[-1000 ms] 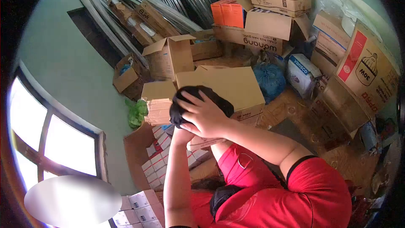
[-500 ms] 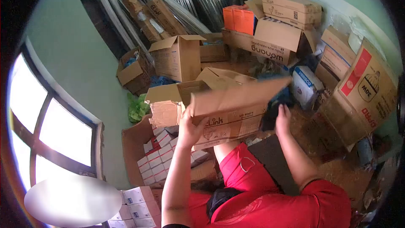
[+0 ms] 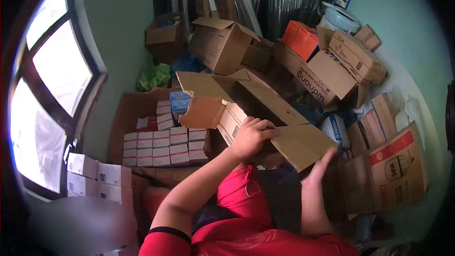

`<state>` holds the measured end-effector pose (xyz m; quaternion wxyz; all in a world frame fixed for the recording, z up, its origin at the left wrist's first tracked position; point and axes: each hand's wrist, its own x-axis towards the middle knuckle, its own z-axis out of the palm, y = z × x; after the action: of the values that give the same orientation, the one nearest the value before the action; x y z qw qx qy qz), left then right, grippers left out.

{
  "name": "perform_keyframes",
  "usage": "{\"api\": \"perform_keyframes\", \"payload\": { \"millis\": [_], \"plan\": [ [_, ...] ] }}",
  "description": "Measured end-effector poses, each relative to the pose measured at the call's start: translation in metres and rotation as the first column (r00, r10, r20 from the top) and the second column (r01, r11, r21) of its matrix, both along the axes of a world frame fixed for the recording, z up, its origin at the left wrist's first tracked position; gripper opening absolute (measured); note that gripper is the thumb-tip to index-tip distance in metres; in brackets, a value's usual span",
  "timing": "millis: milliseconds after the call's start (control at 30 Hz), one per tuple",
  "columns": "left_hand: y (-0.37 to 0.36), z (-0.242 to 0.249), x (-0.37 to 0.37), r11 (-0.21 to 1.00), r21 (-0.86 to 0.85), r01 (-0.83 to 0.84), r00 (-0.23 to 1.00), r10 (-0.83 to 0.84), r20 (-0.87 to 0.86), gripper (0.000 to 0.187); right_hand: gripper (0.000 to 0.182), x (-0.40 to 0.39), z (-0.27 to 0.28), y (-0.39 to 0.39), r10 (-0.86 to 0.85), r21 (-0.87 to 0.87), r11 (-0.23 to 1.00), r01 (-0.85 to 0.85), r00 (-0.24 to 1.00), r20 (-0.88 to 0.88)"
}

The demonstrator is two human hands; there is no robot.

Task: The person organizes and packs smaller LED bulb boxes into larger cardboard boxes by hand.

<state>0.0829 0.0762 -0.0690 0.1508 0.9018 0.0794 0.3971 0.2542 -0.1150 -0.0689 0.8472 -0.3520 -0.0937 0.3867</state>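
An open cardboard box [image 3: 277, 99] is tilted in front of me, its flaps spread and its dark inside partly showing. My left hand [image 3: 253, 137] is closed over the box's near edge, fingers curled over the cardboard. Against the near right flap [image 3: 305, 144] rests my right hand [image 3: 318, 169], fingers stretched upward beside the flap's corner; part of it is hidden by the cardboard. A torn brown flap [image 3: 204, 113] sticks out on the left.
To the left, a large carton [image 3: 118, 118] holds rows of small white boxes [image 3: 170, 154]. More white boxes [image 3: 113, 175] are stacked by the window. A light-bulb carton [image 3: 398, 170] leans at right. Behind are an orange box [image 3: 300, 40], a green bag [image 3: 154, 77] and several cartons.
The box has turned, so its open top and inside now show. My left hand has moved right along with it, and my right hand has come to the flap. The camera view has rotated.
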Motion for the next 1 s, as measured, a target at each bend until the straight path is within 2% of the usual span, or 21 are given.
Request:
{"api": "perform_keyframes", "payload": {
  "millis": [33,67,133,167,200,233,267,300,367,467,500,567,600,633,667,733,767,800,867,1000],
  "plan": [
    [0.005,-0.001,-0.001,0.999,0.033,0.030,1.000,-0.030,0.000,0.048,0.062,0.006,0.022,0.006,-0.089,-0.295,0.947,0.129,0.986,0.144],
    [0.009,-0.002,-0.003,0.996,0.067,0.058,0.998,-0.058,0.000,0.051,0.059,0.028,0.017,0.005,-0.008,-0.337,0.939,0.063,0.987,0.161],
    [0.002,0.029,-0.031,0.978,0.122,-0.168,0.983,0.157,0.094,0.061,0.056,0.081,-0.003,0.004,0.150,-0.425,0.903,-0.059,0.972,0.183],
    [0.004,0.039,-0.047,0.949,0.144,-0.280,0.955,0.260,0.141,0.067,0.053,0.079,0.018,0.004,0.133,-0.425,0.903,-0.058,0.980,0.149],
    [0.023,0.033,-0.063,0.923,0.056,-0.380,0.921,0.373,0.114,0.078,0.054,0.095,0.017,0.004,0.151,-0.400,0.913,-0.076,0.975,0.160],
    [0.047,0.024,-0.072,0.788,0.024,-0.615,0.778,0.603,0.176,0.081,0.054,0.106,0.020,0.005,0.138,-0.410,0.911,-0.034,0.964,0.225],
    [0.053,0.037,-0.098,0.770,-0.138,-0.624,0.752,0.639,0.163,0.083,0.053,0.116,0.022,0.007,0.122,-0.417,0.909,0.008,0.951,0.285],
    [0.074,0.030,-0.121,0.755,-0.174,-0.632,0.769,0.639,-0.025,0.086,0.053,0.131,0.021,0.010,0.140,-0.380,0.924,-0.033,0.956,0.257],
    [0.109,-0.001,-0.149,0.767,-0.076,-0.637,0.741,0.583,-0.332,0.093,0.053,0.172,0.014,0.023,0.181,-0.294,0.948,-0.117,0.963,0.201],
    [0.115,-0.011,-0.156,0.812,0.009,-0.584,0.622,0.454,-0.638,0.097,0.050,0.248,-0.006,0.052,0.188,-0.232,0.963,-0.139,0.960,0.206],
    [0.107,-0.016,-0.154,0.823,0.010,-0.569,0.682,0.478,-0.554,0.082,0.050,0.263,-0.008,0.064,0.201,-0.183,0.969,-0.165,0.959,0.200],
    [0.118,-0.023,-0.144,0.844,-0.069,-0.532,0.758,0.439,-0.482,0.071,0.050,0.287,-0.010,0.083,0.222,-0.094,0.974,-0.208,0.958,0.183],
    [0.125,-0.031,-0.136,0.856,-0.107,-0.506,0.795,0.415,-0.442,0.065,0.050,0.301,-0.017,0.088,0.155,-0.060,0.987,-0.147,0.973,0.172],
    [0.132,-0.047,-0.127,0.875,0.011,-0.485,0.860,0.479,-0.176,0.039,0.050,0.316,-0.025,0.091,0.084,-0.028,0.996,-0.080,0.984,0.159],
    [0.126,-0.039,-0.121,0.874,0.061,-0.483,0.846,0.483,-0.227,0.031,0.050,0.324,-0.026,0.093,0.013,0.003,1.000,-0.013,0.989,0.148],
    [0.100,-0.004,-0.111,0.865,0.157,-0.477,0.805,0.502,-0.316,0.019,0.052,0.269,0.016,0.082,-0.156,-0.018,0.987,0.160,0.980,0.123],
    [0.088,0.001,-0.109,0.866,0.223,-0.448,0.863,0.484,-0.146,0.015,0.052,0.253,0.030,0.072,-0.217,0.004,0.976,0.218,0.973,0.079],
    [0.072,0.013,-0.113,0.873,0.226,-0.431,0.881,0.461,-0.101,0.017,0.053,0.238,0.040,0.060,-0.278,0.020,0.961,0.277,0.960,0.032],
    [0.058,0.022,-0.127,0.856,0.236,-0.459,0.865,0.492,-0.103,0.018,0.055,0.204,0.050,0.037,-0.462,-0.105,0.872,0.478,0.874,0.148],
    [0.036,0.034,-0.135,0.860,0.286,-0.422,0.873,0.471,-0.129,0.017,0.071,0.104,0.059,0.004,-0.540,-0.125,0.773,0.622,0.749,0.383]
  ]
}}
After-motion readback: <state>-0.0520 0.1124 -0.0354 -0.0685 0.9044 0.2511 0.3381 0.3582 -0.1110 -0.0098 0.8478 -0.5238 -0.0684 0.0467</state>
